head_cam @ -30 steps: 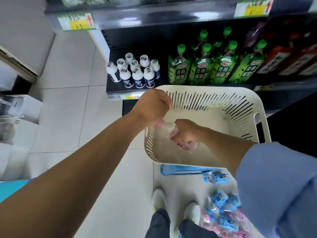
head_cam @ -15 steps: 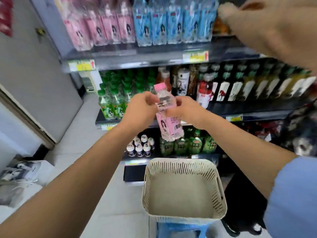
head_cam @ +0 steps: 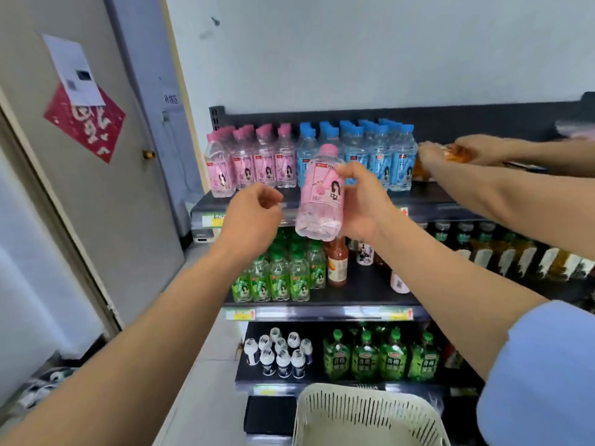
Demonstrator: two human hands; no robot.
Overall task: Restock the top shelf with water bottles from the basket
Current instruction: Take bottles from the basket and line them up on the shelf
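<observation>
Light blue sleeve (head_cam: 544,365), right arm

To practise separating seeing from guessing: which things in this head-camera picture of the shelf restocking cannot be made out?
Head view:
Basket contents: cut off by the bottom edge.
Orange item at right: motion-blurred, covered by another person's hands.
Price tags: too small to read.
Pink bottle far side: hidden by the right hand.
</observation>
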